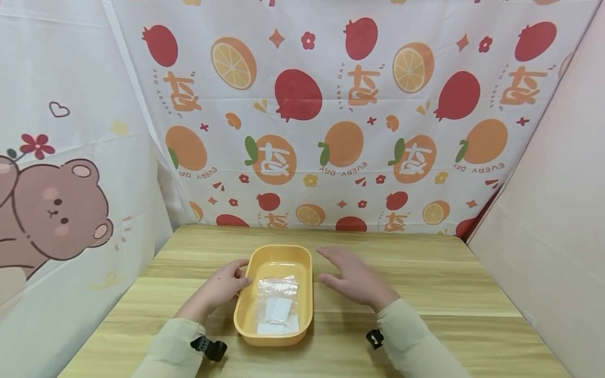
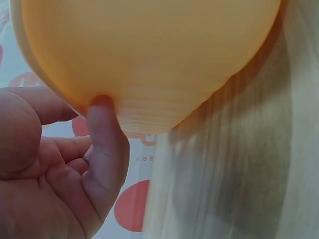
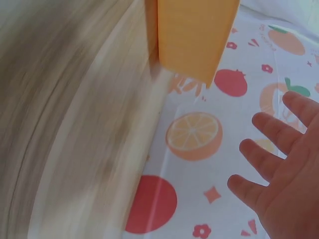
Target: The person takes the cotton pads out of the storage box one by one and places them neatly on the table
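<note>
A yellow plastic tray (image 1: 278, 266) with raised walls and rounded corners rests on the table. Inside it lie clear zip bags (image 1: 279, 287) with white flat pieces (image 1: 278, 308) in or under them; how many bags there are I cannot tell. My left hand (image 1: 221, 287) pinches the tray's left wall, one digit at the rim and another against the outside, as the left wrist view shows. To the right of the tray, my right hand (image 1: 355, 278) is held with fingers extended and spread, apart from it and holding nothing.
The wood-grain table (image 1: 416, 294) stretches away on both sides of the tray. A fruit-printed cloth (image 1: 378, 157) hangs behind its back edge. A bear-printed cloth (image 1: 71, 210) hangs at the left, a pale one (image 1: 553, 220) at the right. Each wrist wears a black strap.
</note>
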A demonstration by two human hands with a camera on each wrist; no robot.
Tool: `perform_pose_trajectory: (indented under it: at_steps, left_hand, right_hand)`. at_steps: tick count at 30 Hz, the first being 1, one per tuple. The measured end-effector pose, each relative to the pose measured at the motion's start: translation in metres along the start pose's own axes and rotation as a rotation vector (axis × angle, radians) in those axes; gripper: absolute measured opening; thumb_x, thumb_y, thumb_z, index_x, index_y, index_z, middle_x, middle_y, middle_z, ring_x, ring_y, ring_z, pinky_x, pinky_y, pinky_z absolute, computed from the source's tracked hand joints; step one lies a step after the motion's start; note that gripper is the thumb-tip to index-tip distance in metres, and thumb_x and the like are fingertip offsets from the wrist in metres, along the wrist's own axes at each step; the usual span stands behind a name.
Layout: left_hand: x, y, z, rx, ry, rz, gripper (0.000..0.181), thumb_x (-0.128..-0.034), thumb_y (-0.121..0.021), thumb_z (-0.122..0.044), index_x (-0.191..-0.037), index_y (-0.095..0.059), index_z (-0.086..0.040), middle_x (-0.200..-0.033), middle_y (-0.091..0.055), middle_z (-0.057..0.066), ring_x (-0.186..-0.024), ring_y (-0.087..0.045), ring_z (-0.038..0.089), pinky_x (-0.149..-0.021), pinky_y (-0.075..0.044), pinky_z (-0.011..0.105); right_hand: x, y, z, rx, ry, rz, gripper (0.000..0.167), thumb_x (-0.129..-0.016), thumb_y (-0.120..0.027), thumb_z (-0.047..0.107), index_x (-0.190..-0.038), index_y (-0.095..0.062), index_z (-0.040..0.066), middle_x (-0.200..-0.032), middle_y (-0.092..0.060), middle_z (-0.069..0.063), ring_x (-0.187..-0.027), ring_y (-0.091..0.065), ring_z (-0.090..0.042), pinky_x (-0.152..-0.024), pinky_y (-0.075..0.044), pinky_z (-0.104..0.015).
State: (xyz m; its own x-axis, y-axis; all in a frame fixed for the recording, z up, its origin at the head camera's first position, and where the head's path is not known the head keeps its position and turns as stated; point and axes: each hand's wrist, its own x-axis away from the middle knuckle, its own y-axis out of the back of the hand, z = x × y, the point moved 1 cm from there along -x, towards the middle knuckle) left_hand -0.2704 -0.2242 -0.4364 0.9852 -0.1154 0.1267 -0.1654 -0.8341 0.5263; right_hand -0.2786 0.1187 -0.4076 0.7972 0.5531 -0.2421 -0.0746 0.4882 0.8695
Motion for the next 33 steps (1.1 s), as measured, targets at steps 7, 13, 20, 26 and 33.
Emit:
perform_pose_trajectory:
  at_steps: [7,13,20,26,33]
  left_hand:
    - [-0.006,0.001,0.010,0.104,-0.020,0.024,0.058,-0.0985,-0.063,-0.009,-0.151,-0.039,0.000,-0.097,-0.051,0.014,-0.077,-0.058,0.026,-0.064,-0.055,0.043]
    - [-0.008,0.001,0.009,0.131,-0.010,0.031,0.058,-0.0984,-0.061,-0.008,-0.151,-0.039,-0.001,-0.098,-0.049,0.015,-0.078,-0.057,0.026,-0.063,-0.055,0.042]
    - [-0.006,0.000,0.006,0.145,-0.017,0.047,0.058,-0.0990,-0.061,-0.007,-0.152,-0.038,0.000,-0.099,-0.049,0.015,-0.079,-0.057,0.027,-0.064,-0.054,0.044]
    - [-0.007,-0.001,0.005,0.151,-0.019,0.046,0.058,-0.0987,-0.060,-0.005,-0.152,-0.038,0.000,-0.099,-0.048,0.015,-0.078,-0.057,0.025,-0.064,-0.054,0.044]
    - [-0.010,0.001,0.009,0.141,-0.011,0.041,0.057,-0.0990,-0.060,-0.006,-0.152,-0.039,-0.002,-0.100,-0.048,0.016,-0.078,-0.057,0.026,-0.063,-0.055,0.042]
  right_hand:
    - [-0.021,-0.013,0.016,-0.015,0.015,0.071,0.068,-0.097,-0.051,0.063,-0.157,-0.037,0.034,-0.158,-0.038,0.008,-0.146,-0.032,-0.020,-0.116,-0.027,-0.051]
    - [-0.043,-0.024,0.028,0.012,0.054,0.109,0.075,-0.095,-0.053,0.066,-0.156,-0.042,0.024,-0.158,-0.041,0.001,-0.147,-0.031,-0.024,-0.116,-0.028,-0.050]
    - [-0.064,-0.045,0.029,0.102,0.124,0.127,0.069,-0.096,-0.059,0.057,-0.152,-0.048,0.018,-0.150,-0.051,-0.002,-0.143,-0.040,-0.025,-0.116,-0.030,-0.044]
    - [-0.074,-0.057,0.026,0.111,0.141,0.129,0.065,-0.096,-0.062,0.053,-0.148,-0.053,0.016,-0.145,-0.056,-0.001,-0.136,-0.048,-0.021,-0.114,-0.035,-0.040]
    - [-0.082,-0.066,0.026,0.132,0.128,0.154,0.060,-0.095,-0.066,0.049,-0.144,-0.057,0.016,-0.140,-0.060,0.002,-0.131,-0.053,-0.017,-0.113,-0.035,-0.037]
